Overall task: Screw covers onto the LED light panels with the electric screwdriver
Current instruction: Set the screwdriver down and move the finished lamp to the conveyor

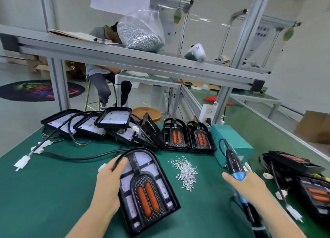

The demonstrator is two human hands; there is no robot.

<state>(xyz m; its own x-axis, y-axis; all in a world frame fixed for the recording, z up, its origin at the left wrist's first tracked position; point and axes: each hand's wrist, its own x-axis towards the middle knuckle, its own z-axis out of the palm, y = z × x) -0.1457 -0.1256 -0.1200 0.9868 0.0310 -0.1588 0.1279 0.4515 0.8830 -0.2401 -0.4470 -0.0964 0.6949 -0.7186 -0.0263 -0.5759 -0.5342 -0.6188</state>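
The left hand grips the left edge of a light panel that lies flat on the green mat, its cover with two orange strips already seated on top. The right hand is wrapped round the blue-handled screwdriver, held off to the panel's right, tip away from it. Between the two hands, just right of the panel, lies a loose pile of screws. This looks like the start of fastening: cover placed, no screw visibly being driven. Next, probably, a screw must be picked from the pile, set into a cover hole, and the screwdriver brought upright over it while the left hand steadies the panel.
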